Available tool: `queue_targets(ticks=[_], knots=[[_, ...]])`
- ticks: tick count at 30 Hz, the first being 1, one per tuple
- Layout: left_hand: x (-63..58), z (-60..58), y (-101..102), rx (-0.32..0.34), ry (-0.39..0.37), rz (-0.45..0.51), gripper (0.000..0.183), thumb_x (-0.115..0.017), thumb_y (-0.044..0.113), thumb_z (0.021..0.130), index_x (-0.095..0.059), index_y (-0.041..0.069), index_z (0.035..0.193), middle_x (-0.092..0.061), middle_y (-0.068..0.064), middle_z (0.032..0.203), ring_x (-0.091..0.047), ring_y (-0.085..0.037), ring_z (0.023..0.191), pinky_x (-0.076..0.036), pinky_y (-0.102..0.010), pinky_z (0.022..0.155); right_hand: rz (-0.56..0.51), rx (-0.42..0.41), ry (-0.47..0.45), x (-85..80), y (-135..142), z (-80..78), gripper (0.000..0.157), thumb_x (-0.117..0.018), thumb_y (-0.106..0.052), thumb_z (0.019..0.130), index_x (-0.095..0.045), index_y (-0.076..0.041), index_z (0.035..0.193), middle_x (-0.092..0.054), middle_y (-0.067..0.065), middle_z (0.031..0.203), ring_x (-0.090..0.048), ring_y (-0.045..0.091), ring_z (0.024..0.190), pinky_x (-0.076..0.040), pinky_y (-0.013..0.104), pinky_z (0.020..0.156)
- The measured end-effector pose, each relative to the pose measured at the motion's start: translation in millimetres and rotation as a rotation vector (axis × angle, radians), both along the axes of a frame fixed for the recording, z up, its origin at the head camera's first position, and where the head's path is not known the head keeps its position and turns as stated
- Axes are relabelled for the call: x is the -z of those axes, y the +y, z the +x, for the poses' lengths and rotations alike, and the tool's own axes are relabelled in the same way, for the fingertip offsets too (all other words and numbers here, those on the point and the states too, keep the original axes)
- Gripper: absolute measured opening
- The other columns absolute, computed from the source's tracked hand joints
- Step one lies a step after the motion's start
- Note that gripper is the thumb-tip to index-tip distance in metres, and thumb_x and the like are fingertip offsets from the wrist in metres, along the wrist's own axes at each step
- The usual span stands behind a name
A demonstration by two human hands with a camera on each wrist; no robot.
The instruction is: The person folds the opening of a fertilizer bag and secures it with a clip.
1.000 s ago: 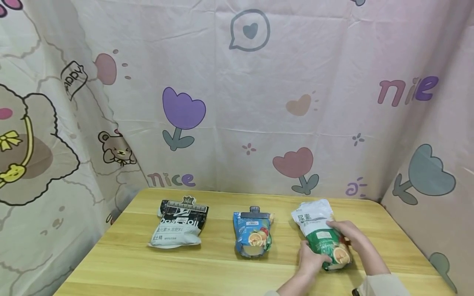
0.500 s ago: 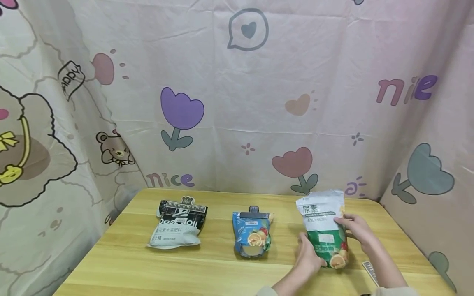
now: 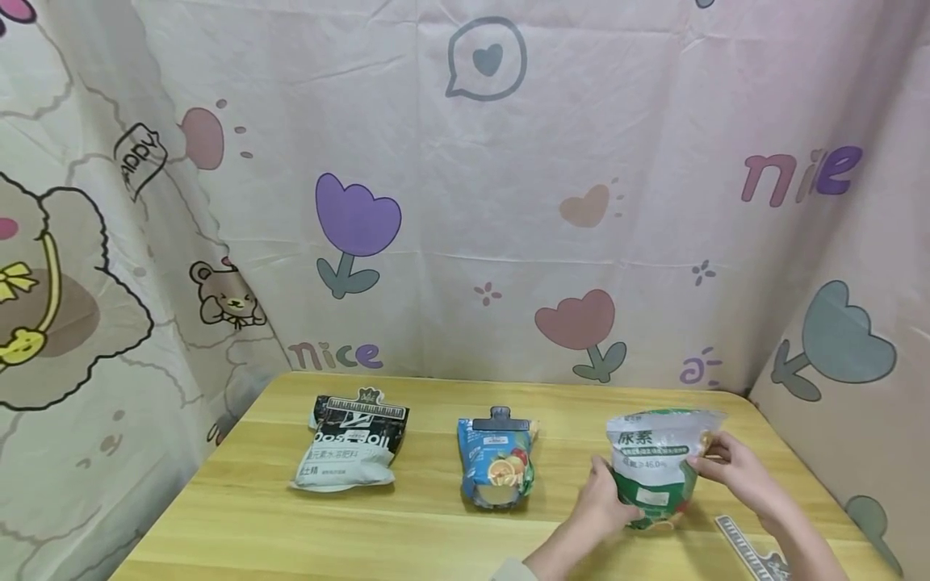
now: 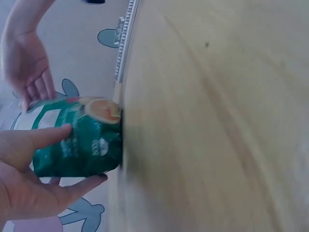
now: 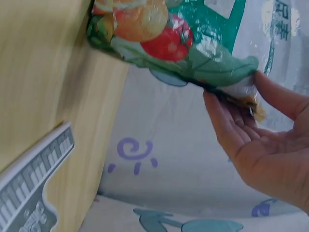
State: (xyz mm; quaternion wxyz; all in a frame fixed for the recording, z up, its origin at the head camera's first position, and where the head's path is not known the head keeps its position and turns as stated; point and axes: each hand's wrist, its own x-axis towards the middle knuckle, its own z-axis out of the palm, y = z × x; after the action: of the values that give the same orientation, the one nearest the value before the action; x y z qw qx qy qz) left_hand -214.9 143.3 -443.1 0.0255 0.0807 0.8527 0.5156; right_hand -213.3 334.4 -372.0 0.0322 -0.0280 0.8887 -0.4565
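A green and white pouch printed with fruit stands upright on the wooden table at the right. My left hand grips its lower left side, thumb in front and fingers behind, as the left wrist view shows around the green pouch. My right hand pinches the pouch's top right corner. In the right wrist view the pouch's sealed edge lies between thumb and fingers of my right hand. The pouch's top carries no clip.
A grey ruler-patterned clip lies on the table by the right forearm. A blue pouch with a dark clip lies at the middle, a black and white pouch with a black clip at the left. Printed cloth walls three sides.
The green and white pouch went from lying flat to standing upright. My right hand slid from its middle up to the top right corner. The grey clip came into view.
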Motion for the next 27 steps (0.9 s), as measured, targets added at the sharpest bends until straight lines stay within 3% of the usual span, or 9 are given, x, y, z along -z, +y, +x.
queue_targets(ticks=[7,12,14,17,21,24,27], knots=[[-3.1,4.2,2.8,0.018,-0.055,0.029,0.062,-0.082,0.011,0.066,-0.04,0.01,0.112,-0.055,-0.001,0.094,-0.057,-0.02,0.094,-0.048,-0.034,0.082,0.026,0.001,-0.02,1.2,11.6,6.5,0.053,-0.057,-0.017,0.091,-0.032,0.018,0.122,-0.051,0.029,0.113,-0.05,0.043,0.104,-0.041,0.054,0.086],[-3.2,4.7,5.0,0.047,-0.064,-0.007,0.065,-0.082,0.014,0.066,-0.039,0.008,0.114,-0.054,-0.003,0.096,-0.057,-0.022,0.094,-0.048,-0.035,0.082,0.045,0.008,-0.055,1.9,18.4,10.1,0.058,-0.056,-0.022,0.092,-0.03,0.018,0.125,-0.047,0.033,0.117,-0.046,0.046,0.108,-0.041,0.055,0.085],[-5.0,4.1,3.3,0.066,-0.07,-0.024,0.067,-0.083,0.017,0.067,-0.039,0.006,0.116,-0.053,-0.003,0.097,-0.057,-0.022,0.092,-0.048,-0.035,0.081,0.027,0.002,-0.073,2.3,21.3,11.3,0.058,-0.054,-0.024,0.094,-0.029,0.018,0.125,-0.048,0.032,0.117,-0.049,0.043,0.107,-0.043,0.052,0.085],[-11.8,2.0,-1.1,0.093,-0.052,-0.001,0.061,-0.081,0.022,0.07,-0.041,0.007,0.114,-0.052,-0.001,0.098,-0.055,-0.018,0.088,-0.048,-0.032,0.077,-0.059,0.008,-0.055,4.9,24.8,12.1,0.052,-0.049,-0.024,0.096,-0.031,0.017,0.123,-0.052,0.024,0.113,-0.057,0.027,0.1,-0.047,0.042,0.084],[-27.9,-1.5,-5.6,0.128,-0.007,0.21,0.043,-0.075,0.02,0.077,-0.049,0.014,0.111,-0.053,0.007,0.095,-0.053,-0.008,0.082,-0.047,-0.025,0.07,-0.253,0.011,0.023,10.8,29.4,11.4,0.051,-0.039,-0.024,0.1,-0.027,0.016,0.128,-0.054,-0.002,0.108,-0.057,0.002,0.089,-0.047,0.02,0.077],[-40.2,-3.0,-7.0,0.142,0.007,0.425,0.027,-0.069,0.019,0.083,-0.06,0.013,0.107,-0.058,0.01,0.088,-0.054,-0.004,0.076,-0.047,-0.021,0.067,-0.427,-0.003,0.082,16.9,32.0,10.2,0.033,-0.035,-0.024,0.101,-0.039,-0.005,0.127,-0.053,-0.019,0.102,-0.056,-0.004,0.087,-0.043,0.011,0.074],[-48.1,-3.3,-6.6,0.112,0.019,0.544,0.018,-0.062,0.024,0.088,-0.068,0.009,0.097,-0.063,0.009,0.079,-0.056,-0.003,0.073,-0.047,-0.021,0.067,-0.581,-0.019,0.124,22.1,31.8,9.2,0.019,-0.036,-0.021,0.101,-0.052,-0.029,0.107,-0.056,-0.023,0.098,-0.057,-0.003,0.087,-0.044,0.01,0.073]])
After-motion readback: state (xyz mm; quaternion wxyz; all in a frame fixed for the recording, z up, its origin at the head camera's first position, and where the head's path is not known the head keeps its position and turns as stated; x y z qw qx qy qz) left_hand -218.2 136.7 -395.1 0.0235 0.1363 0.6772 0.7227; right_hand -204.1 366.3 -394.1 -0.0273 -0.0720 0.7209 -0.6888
